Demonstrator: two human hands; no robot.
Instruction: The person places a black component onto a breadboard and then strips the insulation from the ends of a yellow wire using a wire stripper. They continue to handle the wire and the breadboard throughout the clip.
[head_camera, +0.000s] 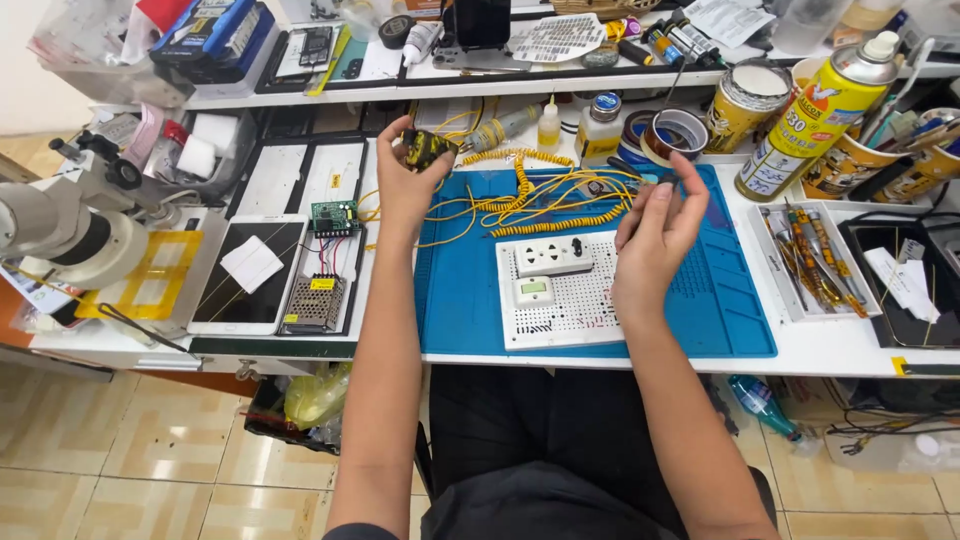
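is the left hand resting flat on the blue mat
No, the left hand is raised, gripping a small black-and-yellow part beyond the blue mat edge.

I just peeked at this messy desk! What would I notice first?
Probably the bright blue mat in the middle of the bench, with tangled yellow wires across its top. The left hand holds a small black and yellow part above them, and a tall yellow spray can stands at the right.

A white workbench (840, 355) carries a blue mat (460, 300) and a tablet (245, 275).
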